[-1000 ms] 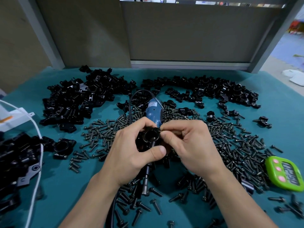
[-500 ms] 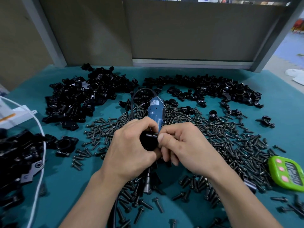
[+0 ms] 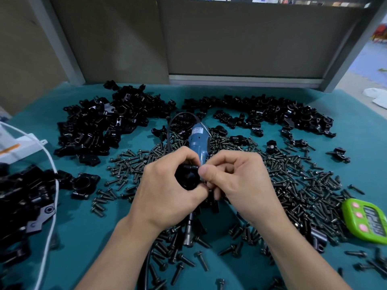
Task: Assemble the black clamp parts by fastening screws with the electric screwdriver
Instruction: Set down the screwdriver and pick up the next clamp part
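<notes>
Left hand [image 3: 167, 191]: fingers and thumb curled round one black clamp [image 3: 187, 176], held above the middle of the worktop [image 3: 83, 237]. The clamp's round bore faces up at me.

Right hand [image 3: 236, 185]: thumb and forefinger are pinched together against the clamp's right edge, and the other fingers are curled under. (I cannot tell whether a screw sits between the fingertips, because the thumb covers that spot.)

Screwdriver [image 3: 198, 143]: lies on the worktop under both hands, gripped by neither. Its blue body shows beyond my knuckles and its metal nose pokes out near my left wrist. A black cord loops from its far end.

Screws [image 3: 293, 181]: loose and spread thickly around and under the hands, densest to the right.

Clamp parts: one heap at far left [image 3: 100, 126], a band along the back right [image 3: 272, 114], and more at the left edge. One joined clamp [image 3: 83, 185] lies alone just left of the screws.

Green timer [image 3: 368, 220] at the right edge. White cable [image 3: 50, 206] crosses the left pile.
</notes>
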`<state>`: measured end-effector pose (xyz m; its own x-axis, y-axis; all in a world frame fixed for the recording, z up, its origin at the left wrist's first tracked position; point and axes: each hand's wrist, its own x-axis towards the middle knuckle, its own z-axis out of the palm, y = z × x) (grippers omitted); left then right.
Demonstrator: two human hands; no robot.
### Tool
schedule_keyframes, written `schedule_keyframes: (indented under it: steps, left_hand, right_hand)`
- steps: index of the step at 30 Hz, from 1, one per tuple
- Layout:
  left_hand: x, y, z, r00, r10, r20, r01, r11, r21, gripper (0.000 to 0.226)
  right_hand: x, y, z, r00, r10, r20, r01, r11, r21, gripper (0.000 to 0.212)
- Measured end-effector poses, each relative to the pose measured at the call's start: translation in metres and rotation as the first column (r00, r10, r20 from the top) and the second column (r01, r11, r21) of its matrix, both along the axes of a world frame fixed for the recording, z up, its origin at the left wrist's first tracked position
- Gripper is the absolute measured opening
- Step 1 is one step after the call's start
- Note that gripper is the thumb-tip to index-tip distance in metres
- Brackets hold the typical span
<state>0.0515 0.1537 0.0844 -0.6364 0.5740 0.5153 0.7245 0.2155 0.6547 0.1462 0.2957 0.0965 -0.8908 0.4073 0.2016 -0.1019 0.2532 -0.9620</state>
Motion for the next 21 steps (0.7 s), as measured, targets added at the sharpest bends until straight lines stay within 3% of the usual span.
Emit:
schedule_keyframes:
  steps: [2, 8, 11, 14, 17, 21]
  left_hand:
    - [0.001, 0.000, 0.001, 1.000, -0.026, 0.003, 0.026, 1.000, -0.011, 0.020]
    - [0.003, -0.001, 0.004, 0.995, -0.100, -0.007, 0.100, 0.993, -0.061, 0.011]
    - [0.003, -0.002, 0.004, 0.993, -0.119, -0.005, 0.118, 0.991, -0.057, 0.009]
    - [0.002, -0.002, 0.003, 0.996, -0.092, 0.007, 0.092, 0.994, -0.064, 0.006]
    - [0.003, 0.000, 0.001, 0.996, -0.084, 0.009, 0.085, 0.995, -0.047, 0.009]
    - [0.005, 0.001, 0.000, 0.998, -0.065, -0.013, 0.064, 0.997, -0.045, 0.011]
  right_hand:
    - [0.001, -0.001, 0.002, 0.999, -0.022, -0.039, 0.023, 0.999, 0.026, 0.016]
    - [0.000, -0.010, 0.001, 0.998, -0.056, -0.001, 0.054, 0.962, 0.268, 0.052]
    - [-0.001, -0.008, 0.001, 0.998, -0.030, 0.046, 0.016, 0.966, 0.260, 0.055]
    - [0.002, -0.001, 0.004, 0.998, 0.036, 0.049, -0.044, 0.983, 0.176, 0.038]
    - [0.004, 0.001, 0.007, 0.997, 0.061, 0.039, -0.067, 0.980, 0.190, 0.015]
    - [0.005, -0.002, 0.005, 1.000, 0.007, -0.002, -0.006, 0.939, 0.344, 0.017]
